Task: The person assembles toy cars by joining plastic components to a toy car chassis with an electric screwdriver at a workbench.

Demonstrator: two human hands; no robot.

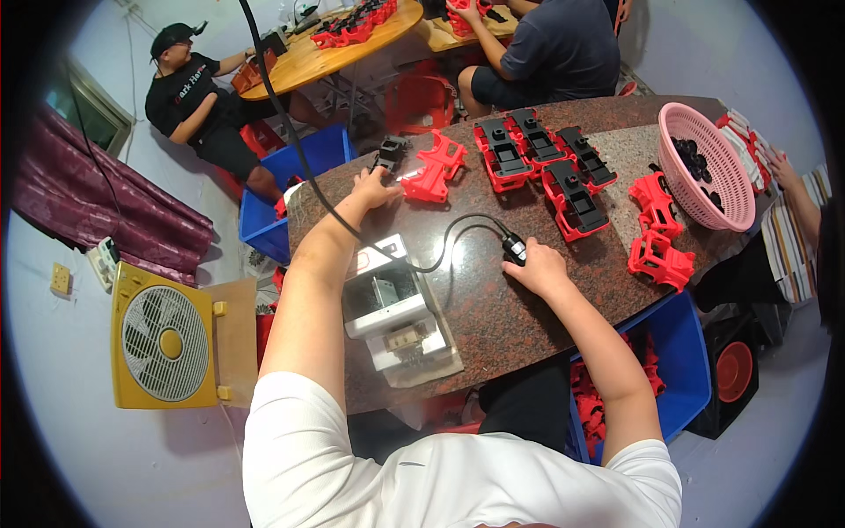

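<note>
At the far left edge of the stone-topped table (475,326), my left hand (373,188) has its fingers closed on the near end of a small black plastic part (390,153). A red plastic frame (434,167) lies just right of that hand. My right hand (540,268) grips a black corded hand tool (516,250) low over the table's middle; its tip is hidden. The tool's black cable (458,222) loops left and runs up past my left forearm. Beyond my right hand stand several red frames with black parts fitted on top (537,150).
A metal-and-white fixture (400,321) stands near my left forearm. To the right are more red frames (658,260) and a pink basket (673,132) holding black pieces. Blue bins (695,387) flank the table. A yellow fan (167,339) stands left; other people sit nearby.
</note>
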